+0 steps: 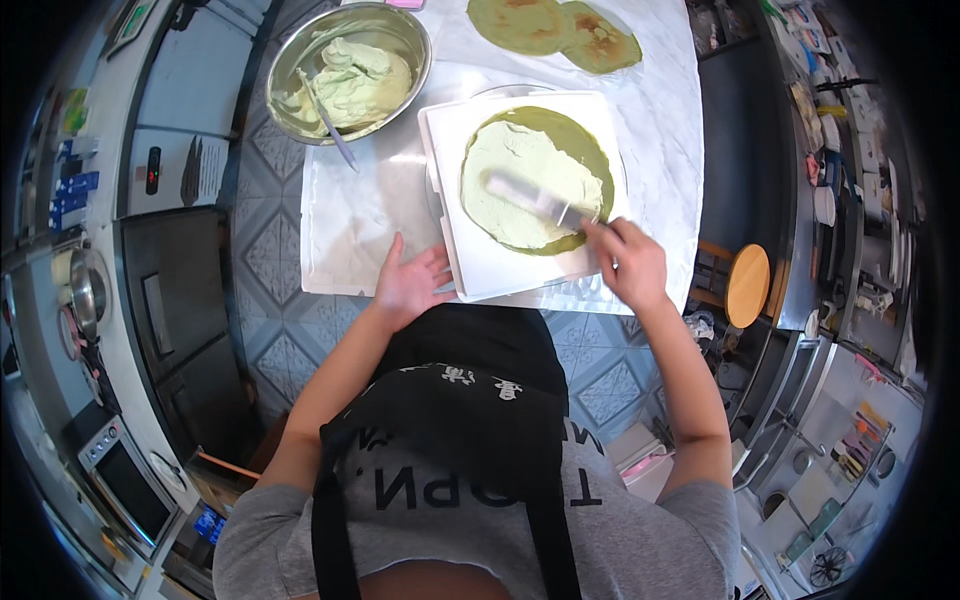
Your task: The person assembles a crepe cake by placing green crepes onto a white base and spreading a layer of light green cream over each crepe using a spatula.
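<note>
My right hand [631, 262] grips an offset-type icing spatula [525, 195], its blade blurred and lying over pale green cream [514, 150]. The cream covers most of a round green crepe [574, 129], whose darker rim shows at the upper right and lower edge. Under the crepe is a square white board [491, 277], set slightly askew on a round base that is mostly hidden. With palm up and fingers spread, my left hand [411, 283] is at the board's lower left edge, its fingertips close to or touching it.
A steel mixing bowl [274, 101] of pale green cream, with a grey-handled spatula [337, 139] leaning in it, sits at the table's upper left. More browned green crepes [525, 26] lie at the far side. A round wooden stool [748, 285] stands right of the marbled table [667, 150].
</note>
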The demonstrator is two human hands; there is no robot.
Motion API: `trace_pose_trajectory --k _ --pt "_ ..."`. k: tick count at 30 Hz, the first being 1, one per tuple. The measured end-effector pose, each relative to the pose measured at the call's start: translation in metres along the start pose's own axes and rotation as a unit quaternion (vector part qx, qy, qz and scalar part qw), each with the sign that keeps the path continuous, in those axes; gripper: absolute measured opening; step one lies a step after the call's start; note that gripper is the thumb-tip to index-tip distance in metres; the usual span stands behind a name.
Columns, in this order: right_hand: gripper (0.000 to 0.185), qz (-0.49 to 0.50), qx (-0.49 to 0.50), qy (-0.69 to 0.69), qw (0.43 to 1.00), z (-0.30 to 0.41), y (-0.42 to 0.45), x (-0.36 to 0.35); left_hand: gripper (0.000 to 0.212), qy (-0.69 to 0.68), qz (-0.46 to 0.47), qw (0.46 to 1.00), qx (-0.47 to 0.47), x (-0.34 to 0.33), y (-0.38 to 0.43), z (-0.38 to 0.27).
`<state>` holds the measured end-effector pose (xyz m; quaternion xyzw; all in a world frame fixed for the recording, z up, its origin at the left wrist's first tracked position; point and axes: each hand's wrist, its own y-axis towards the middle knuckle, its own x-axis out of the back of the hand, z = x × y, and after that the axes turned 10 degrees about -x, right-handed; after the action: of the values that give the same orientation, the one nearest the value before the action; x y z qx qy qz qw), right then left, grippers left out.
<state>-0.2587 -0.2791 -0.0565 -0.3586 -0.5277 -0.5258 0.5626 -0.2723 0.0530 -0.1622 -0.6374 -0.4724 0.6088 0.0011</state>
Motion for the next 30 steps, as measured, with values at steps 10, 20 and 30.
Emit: trace_pose_trajectory --k 10,20,30 --pt "0.039 -0.050 -0.040 -0.089 0.994 -0.014 0.026 -0.009 0.081 0.000 0.014 0.999 -0.035 -0.013 -0.006 -0.003" --pt "0.036 -0.050 -0.068 -0.082 0.993 0.006 0.016 -0.008 0.075 0.003 0.007 1.000 -0.027 -0.017 -0.007 0.003" --pt "0.021 0.000 -0.382 0.131 0.915 0.039 -0.010 0.005 0.078 -0.064 -0.062 0.993 -0.081 -0.018 -0.008 -0.008"
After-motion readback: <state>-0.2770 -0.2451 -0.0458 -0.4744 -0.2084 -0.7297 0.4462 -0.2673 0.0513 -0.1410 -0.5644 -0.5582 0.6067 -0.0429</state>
